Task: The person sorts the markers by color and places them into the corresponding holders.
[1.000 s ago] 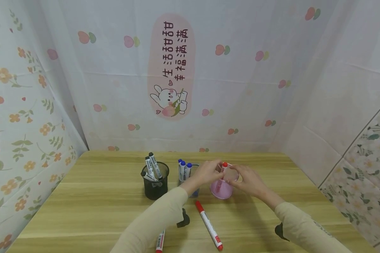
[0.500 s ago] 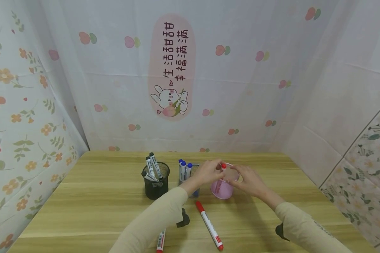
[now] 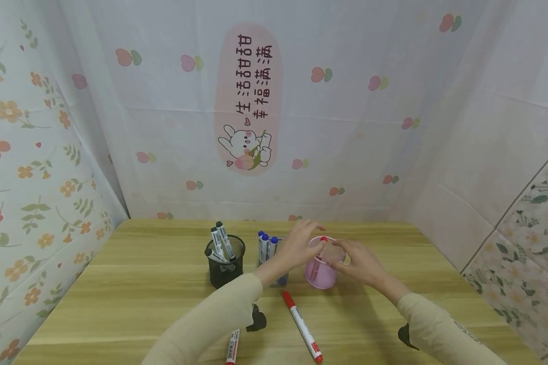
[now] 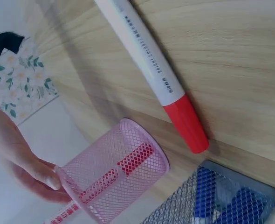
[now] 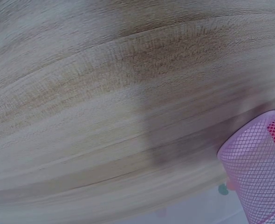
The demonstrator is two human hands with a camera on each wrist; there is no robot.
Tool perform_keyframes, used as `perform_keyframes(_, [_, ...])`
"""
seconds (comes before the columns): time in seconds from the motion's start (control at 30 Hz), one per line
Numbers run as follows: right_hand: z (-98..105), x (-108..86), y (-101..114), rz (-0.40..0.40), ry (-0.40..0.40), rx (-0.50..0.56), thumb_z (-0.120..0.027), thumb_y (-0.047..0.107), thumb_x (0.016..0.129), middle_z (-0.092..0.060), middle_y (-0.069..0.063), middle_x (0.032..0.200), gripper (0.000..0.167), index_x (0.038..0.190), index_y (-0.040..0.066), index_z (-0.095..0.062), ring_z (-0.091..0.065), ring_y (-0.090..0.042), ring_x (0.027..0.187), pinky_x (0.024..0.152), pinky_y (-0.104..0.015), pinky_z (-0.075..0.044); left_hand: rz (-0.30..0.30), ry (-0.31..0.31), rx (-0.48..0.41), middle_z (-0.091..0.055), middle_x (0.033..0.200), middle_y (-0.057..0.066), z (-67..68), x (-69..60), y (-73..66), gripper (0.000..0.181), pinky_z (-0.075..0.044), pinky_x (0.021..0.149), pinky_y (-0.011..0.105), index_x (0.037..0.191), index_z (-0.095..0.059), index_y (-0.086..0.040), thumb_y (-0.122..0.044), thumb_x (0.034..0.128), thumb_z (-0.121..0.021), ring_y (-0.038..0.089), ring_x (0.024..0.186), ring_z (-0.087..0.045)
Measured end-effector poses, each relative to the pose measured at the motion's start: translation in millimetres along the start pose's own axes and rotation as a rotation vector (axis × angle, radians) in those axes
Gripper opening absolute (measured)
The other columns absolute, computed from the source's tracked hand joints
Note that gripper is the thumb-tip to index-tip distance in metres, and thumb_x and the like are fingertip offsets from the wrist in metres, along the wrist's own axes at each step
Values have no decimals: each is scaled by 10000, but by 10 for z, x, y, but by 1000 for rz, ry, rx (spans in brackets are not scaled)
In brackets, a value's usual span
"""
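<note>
A pink mesh pen cup (image 3: 321, 278) stands upright on the table, with a red-capped marker (image 4: 98, 186) inside it. My right hand (image 3: 363, 263) holds the cup's rim from the right; in the left wrist view its thumb (image 4: 46, 177) lies against that rim. Just left of the cup's mouth, my left hand (image 3: 297, 251) hovers with fingers spread and nothing in them. The right wrist view catches the side of the cup (image 5: 256, 163), but not the hand. In front lies another red marker (image 3: 303, 327), flat on the wood.
Left of the pink cup, a mesh holder (image 4: 263, 186) contains blue-capped markers (image 3: 265, 248). Further left stands a black mesh cup (image 3: 225, 276) with several black-capped markers (image 3: 223, 241). A red marker (image 3: 233, 347) lies at the front, cut off by the frame. Printed curtains (image 3: 356, 126) hang behind the table.
My left hand has let go of the red marker, which now sits lower in the pink cup. The left fingers have lifted and spread. My right hand stays at the rim.
</note>
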State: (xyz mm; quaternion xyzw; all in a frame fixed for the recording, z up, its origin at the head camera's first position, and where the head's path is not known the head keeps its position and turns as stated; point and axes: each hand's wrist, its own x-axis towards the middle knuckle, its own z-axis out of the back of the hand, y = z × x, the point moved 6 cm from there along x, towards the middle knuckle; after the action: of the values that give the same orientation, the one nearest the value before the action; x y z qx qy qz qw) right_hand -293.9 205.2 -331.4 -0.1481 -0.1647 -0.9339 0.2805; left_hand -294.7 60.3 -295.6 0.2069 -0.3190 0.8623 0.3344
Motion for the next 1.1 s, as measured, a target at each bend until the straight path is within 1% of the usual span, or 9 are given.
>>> perform_keyframes(0.1, [-11,4,1,0,0,-1,-662,317,774,-548,-190,1111,504,1131,-18,-544,-479,-386,1028,807,-539,-373,-84,-72,25,-556,1056,-16,116,-46,-70,252,-382,844,246,1038,-588,-121,-225,811,-622,120,1001,-473])
perform_keyframes(0.23, [-8,0,3,1,0,1,-670,302,768,-551,-191,1105,498,1131,-15,-546,-481,-387,1023,798,-540,-378,-180,-133,-14,-568,1008,-6,249,-128,-167,197,-375,847,233,978,-600,-100,-180,801,-636,122,975,-491])
perform_keyframes(0.37, [-10,1,2,2,3,-6,-675,302,765,-555,-186,1101,501,1133,-14,-548,-487,-382,1018,797,-533,-384,-251,-150,-89,-570,973,-8,356,-222,-225,141,-358,878,249,921,-608,-89,-128,790,-646,123,977,-493])
perform_keyframes(0.47, [-12,3,-3,-4,5,-6,-673,313,767,-553,-188,1104,511,1138,-15,-546,-489,-378,1018,798,-528,-385,-286,-142,-141,-575,963,-16,427,-290,-243,120,-349,887,245,909,-610,-87,-107,794,-634,102,977,-484])
perform_keyframes(0.57, [-10,6,-6,-15,5,-2,-667,332,770,-548,-192,1113,518,1139,-11,-546,-487,-379,1022,803,-529,-383,-316,-135,-157,-584,955,-17,510,-357,-249,119,-348,892,245,916,-611,-84,-131,807,-623,95,981,-482])
perform_keyframes(0.7, [-4,5,-10,-23,1,-3,-668,338,768,-545,-190,1118,513,1128,-8,-549,-480,-378,1032,819,-529,-372,-338,-98,-150,-591,946,-13,640,-463,-240,123,-362,874,241,921,-611,-90,-138,810,-633,96,977,-483])
perform_keyframes(0.87, [4,5,6,-18,0,-14,-664,337,768,-547,-186,1115,511,1122,-13,-548,-477,-374,1036,830,-524,-365,-361,35,-103,-578,929,-42,776,-669,-181,106,-391,800,238,905,-604,-118,-107,804,-635,77,922,-481])
perform_keyframes(0.97, [3,3,14,-18,2,-11,-661,340,770,-548,-185,1111,515,1124,-16,-547,-477,-373,1036,832,-523,-364,-429,116,-10,-575,918,-60,816,-831,-140,104,-391,785,238,919,-600,-126,-139,817,-619,78,889,-490])
perform_keyframes(1.1, [0,6,10,-24,6,-11,-663,336,769,-549,-184,1110,514,1126,-15,-546,-476,-373,1036,832,-525,-363,-584,163,179,-573,895,-74,817,-1074,-89,130,-385,768,222,934,-601,-146,-180,810,-623,73,857,-496])
